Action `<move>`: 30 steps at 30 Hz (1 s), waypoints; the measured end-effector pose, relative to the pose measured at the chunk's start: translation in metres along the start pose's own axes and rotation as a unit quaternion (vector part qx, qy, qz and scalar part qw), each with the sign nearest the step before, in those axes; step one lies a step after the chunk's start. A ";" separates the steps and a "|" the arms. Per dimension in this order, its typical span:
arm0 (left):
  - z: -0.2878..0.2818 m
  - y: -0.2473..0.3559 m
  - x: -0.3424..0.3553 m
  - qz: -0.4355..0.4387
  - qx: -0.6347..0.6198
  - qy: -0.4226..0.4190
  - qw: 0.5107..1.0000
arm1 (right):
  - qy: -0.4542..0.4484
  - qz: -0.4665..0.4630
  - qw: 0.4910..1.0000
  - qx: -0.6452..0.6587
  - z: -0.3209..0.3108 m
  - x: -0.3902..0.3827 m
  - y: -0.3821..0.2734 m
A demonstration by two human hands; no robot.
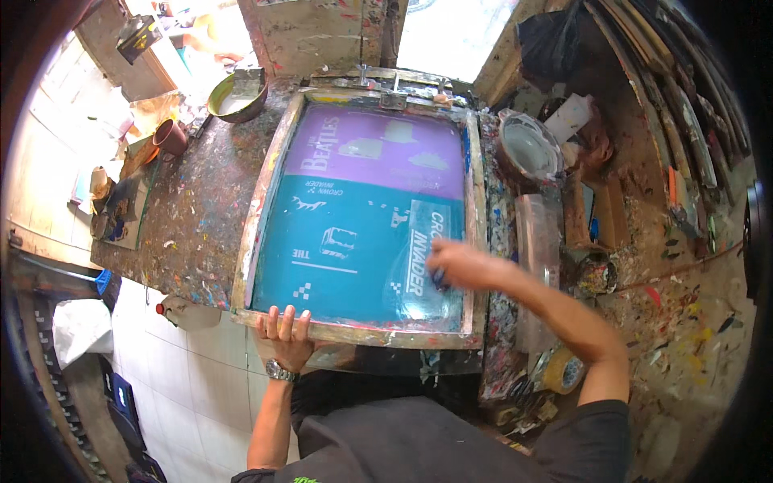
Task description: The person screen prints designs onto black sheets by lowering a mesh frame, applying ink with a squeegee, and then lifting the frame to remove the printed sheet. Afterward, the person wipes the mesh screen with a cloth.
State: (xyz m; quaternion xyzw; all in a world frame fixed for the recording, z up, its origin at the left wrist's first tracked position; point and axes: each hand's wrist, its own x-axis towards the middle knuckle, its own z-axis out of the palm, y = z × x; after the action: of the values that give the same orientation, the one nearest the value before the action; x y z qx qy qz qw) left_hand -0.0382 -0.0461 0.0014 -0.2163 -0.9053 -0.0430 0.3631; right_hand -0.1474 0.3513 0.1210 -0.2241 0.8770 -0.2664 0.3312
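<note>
While left hand (pixel 285 341) grips rectangular wooden frame (pixel 370 335) | right hand (pixel 463 266) over smooth teal screen (pixel 362 299) | its grip unclear

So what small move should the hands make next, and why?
Perhaps slide the right hand slightly along the screen, left hand steadying the frame: the right is motion-blurred beside the white lettering, while the left's fingers lie over the near edge.

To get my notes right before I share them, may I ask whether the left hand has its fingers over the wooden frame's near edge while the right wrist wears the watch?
Not quite: the head view shows the watch on the wrist of the left hand, whose fingers do lie over the wooden frame's near edge.
</note>
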 end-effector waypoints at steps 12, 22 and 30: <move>0.001 -0.002 -0.004 0.013 -0.011 -0.004 1.000 | -0.012 -0.145 0.978 0.148 0.037 0.030 -0.044; -0.007 -0.001 0.002 0.017 0.007 -0.031 0.999 | 0.019 -0.099 0.986 0.129 0.045 -0.064 -0.044; -0.007 -0.001 0.000 0.018 0.010 -0.037 0.999 | 0.073 -0.064 0.995 -0.036 -0.001 -0.055 -0.023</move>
State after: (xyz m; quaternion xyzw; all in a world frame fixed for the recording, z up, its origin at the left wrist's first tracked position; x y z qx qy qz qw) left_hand -0.0340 -0.0489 0.0068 -0.2302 -0.9145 -0.0191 0.3321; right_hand -0.1062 0.3654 0.1610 -0.2711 0.8918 -0.2713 0.2400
